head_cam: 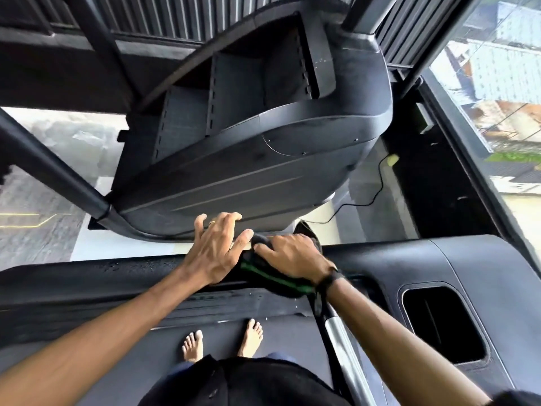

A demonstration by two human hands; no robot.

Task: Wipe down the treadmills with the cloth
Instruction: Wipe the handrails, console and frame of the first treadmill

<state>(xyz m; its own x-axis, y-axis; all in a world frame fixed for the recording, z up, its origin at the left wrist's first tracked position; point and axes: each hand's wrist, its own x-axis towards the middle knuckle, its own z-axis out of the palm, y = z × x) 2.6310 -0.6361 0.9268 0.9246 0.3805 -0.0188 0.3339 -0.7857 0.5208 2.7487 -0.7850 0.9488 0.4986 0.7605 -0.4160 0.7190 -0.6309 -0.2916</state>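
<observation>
Black cloth with 1 green stripe lies bunched on the treadmill console's top edge. Head view: right hand presses it down, fingers curled over the wad, likely to scrub the matte, pebbled plastic. Left hand rests just beside it, fingers spread flat, holding nothing, seemingly bracing. Bare feet stand on the belt below.

cloth mostly hidden under hands, treadmill cropped by frame edges
</observation>
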